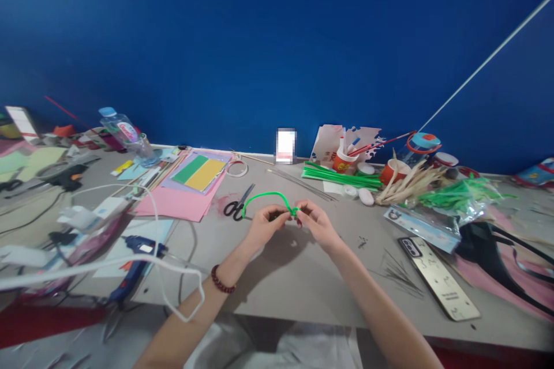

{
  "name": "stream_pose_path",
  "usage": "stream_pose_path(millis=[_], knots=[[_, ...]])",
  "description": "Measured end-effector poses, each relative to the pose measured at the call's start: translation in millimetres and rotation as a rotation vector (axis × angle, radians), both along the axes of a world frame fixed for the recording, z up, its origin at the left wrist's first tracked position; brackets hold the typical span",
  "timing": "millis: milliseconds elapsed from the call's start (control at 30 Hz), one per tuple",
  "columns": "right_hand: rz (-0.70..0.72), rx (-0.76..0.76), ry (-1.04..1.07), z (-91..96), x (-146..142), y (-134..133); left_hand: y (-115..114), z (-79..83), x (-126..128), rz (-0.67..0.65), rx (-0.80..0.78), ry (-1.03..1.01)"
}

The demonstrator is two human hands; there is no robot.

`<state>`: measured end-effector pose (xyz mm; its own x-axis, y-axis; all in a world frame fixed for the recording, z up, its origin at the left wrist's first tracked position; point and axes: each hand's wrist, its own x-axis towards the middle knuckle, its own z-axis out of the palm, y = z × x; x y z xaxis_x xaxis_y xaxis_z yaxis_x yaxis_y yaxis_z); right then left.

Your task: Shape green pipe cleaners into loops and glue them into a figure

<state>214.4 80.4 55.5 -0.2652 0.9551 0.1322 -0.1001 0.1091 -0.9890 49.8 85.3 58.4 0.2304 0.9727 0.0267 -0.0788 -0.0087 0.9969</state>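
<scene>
Both hands hold a bright green pipe cleaner [268,194] above the middle of the table. My left hand [267,225] pinches it between thumb and fingers, and a long end arches over that hand to the left. My right hand [315,221] is closed on a bunched or twisted part at the other end, close to the left fingertips. Exactly how that part is wound is too small to tell. Black-handled scissors [236,207] lie just beyond the left hand, partly behind the arching end. Dark red beads circle my left wrist.
Green pipe cleaners [340,174] lie in a bundle near the wall, beside a cup of pens [345,161]. Coloured paper [179,202], a tape roll [236,168], a blue glue gun [137,259] and white cables [173,265] are at left. A phone [439,279] and plastic bags [459,202] lie at right.
</scene>
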Motion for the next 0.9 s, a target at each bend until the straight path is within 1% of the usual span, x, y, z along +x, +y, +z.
stream_pose_path(millis=[200, 333, 467, 633, 733, 833, 900], knots=[[0.003, 0.03, -0.013, -0.9, -0.4, 0.0, -0.2, 1.2, 0.0, 0.019, -0.025, -0.021], [-0.013, 0.02, -0.025, 0.4, -0.7, -0.3, -1.0, 4.3, 0.1, 0.011, -0.035, -0.025], [-0.028, 0.011, -0.042, 2.0, -1.1, -0.1, -0.6, 3.7, 0.1, 0.011, 0.022, 0.01], [-0.04, 0.005, -0.092, 3.7, -0.1, 1.2, -1.1, -0.6, 0.7, 0.038, 0.155, 0.12], [-0.044, 0.0, -0.103, 2.0, 0.1, 1.8, -2.3, -0.5, 0.8, 0.049, 0.228, 0.167], [-0.044, 0.014, -0.1, -1.5, -0.2, 2.3, -2.3, -0.5, 1.0, 0.047, 0.232, 0.154], [-0.039, 0.03, -0.098, -3.1, -0.5, 2.8, -1.0, -2.6, 1.0, 0.032, 0.175, 0.133]])
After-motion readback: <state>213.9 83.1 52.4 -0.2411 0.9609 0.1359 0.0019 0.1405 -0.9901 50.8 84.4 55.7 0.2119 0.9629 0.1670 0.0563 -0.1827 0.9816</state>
